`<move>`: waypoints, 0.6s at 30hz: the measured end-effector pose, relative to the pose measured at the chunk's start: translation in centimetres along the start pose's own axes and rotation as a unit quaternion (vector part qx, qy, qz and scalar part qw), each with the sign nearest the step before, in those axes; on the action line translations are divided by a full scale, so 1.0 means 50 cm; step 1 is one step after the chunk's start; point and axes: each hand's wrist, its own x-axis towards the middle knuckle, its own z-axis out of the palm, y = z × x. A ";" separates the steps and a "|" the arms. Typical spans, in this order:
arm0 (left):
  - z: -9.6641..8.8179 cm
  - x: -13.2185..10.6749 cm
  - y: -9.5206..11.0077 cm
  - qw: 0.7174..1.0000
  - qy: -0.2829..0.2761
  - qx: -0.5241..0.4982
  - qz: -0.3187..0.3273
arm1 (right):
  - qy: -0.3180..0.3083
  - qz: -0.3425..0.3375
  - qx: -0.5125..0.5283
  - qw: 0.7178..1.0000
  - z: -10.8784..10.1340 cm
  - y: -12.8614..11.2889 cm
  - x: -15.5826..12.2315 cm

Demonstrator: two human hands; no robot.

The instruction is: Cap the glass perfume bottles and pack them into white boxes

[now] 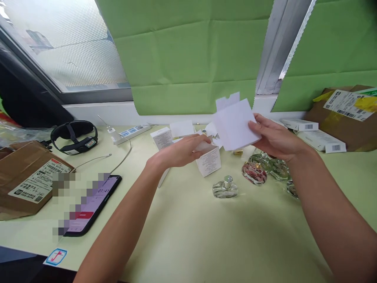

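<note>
While both forearms stretch forward, right hand (273,139): raised above the table (191,236), thumb and fingers pinched on the edge of a flat white carton (235,124), flap up.
Left hand (179,151): lower and apart from the right, palm down, fingers curled over the top of a small white box (209,160); it seems to grip the flap, though the view is partly blocked.
Small white box: standing on the table, fine print too small to read.
Bottles: clear bottle (225,188) in front of the box, pink bottle (254,173) under the right wrist.
Phone (91,204): screen reads 01:41.
Parcel (20,169): barcode label, text illegible.
</note>
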 end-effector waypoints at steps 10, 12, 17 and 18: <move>0.004 0.008 0.011 0.994 -0.003 -0.106 0.028 | -0.034 -0.121 -0.152 0.980 0.097 -0.018 -0.008; 0.001 0.007 0.009 0.995 -0.004 -0.102 0.013 | -0.051 -0.129 -0.177 0.974 0.086 -0.013 -0.006; -0.013 0.003 0.009 0.996 0.004 -0.088 -0.021 | -0.071 -0.106 -0.250 0.960 0.073 -0.005 -0.005; -0.015 0.002 0.007 0.996 0.005 -0.084 -0.029 | -0.069 -0.110 -0.255 0.958 0.077 -0.004 -0.005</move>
